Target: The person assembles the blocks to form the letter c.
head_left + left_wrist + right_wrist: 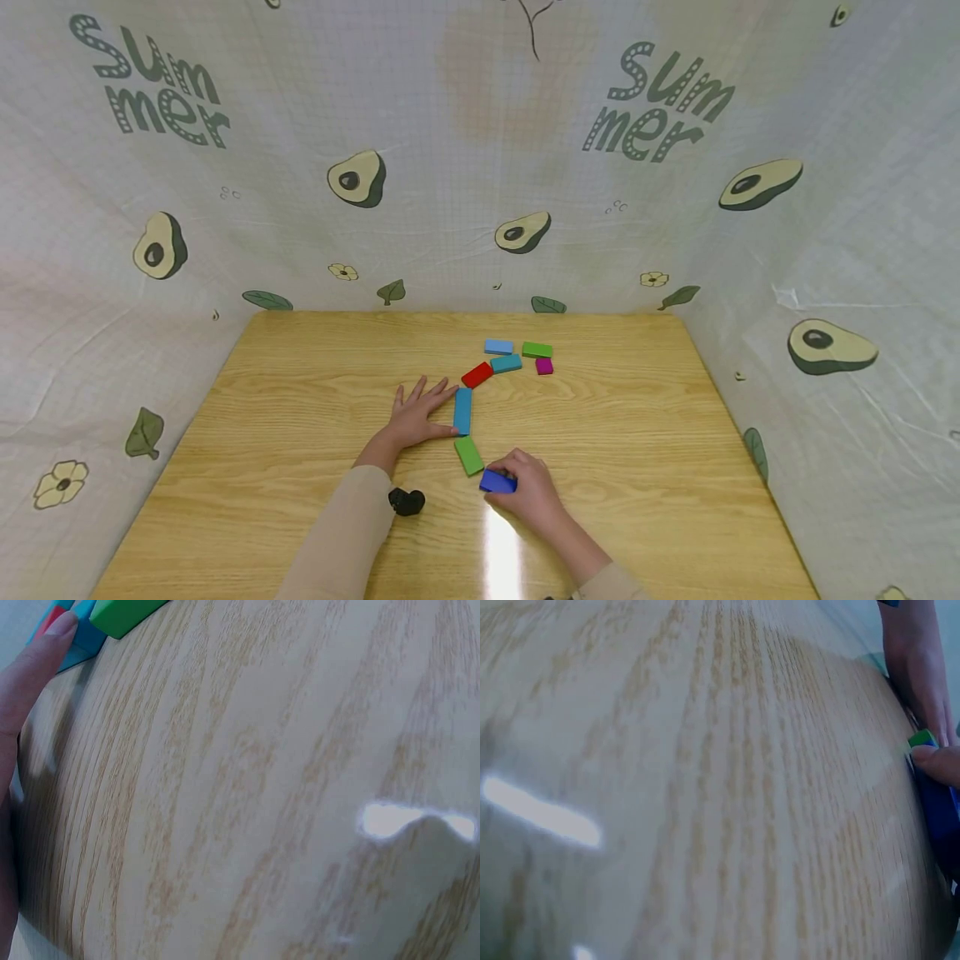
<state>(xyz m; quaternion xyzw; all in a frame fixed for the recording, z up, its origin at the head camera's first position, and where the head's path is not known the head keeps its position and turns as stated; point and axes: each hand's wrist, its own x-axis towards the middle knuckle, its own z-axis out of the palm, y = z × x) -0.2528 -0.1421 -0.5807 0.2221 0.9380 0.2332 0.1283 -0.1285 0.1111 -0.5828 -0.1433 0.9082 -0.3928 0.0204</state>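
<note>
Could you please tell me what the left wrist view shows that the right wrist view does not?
Only the left wrist view shows a red block and a teal block. Only the right wrist view shows the dark blue block, held by the right hand. Both show a green block, part of the left hand and the wooden table.

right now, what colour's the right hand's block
The block is deep blue, clearest in the head view.

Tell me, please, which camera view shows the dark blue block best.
The head view: most of the dark blue block shows, pinched by the right hand. The right wrist view crops it at the edge; the left wrist view misses it.
</note>
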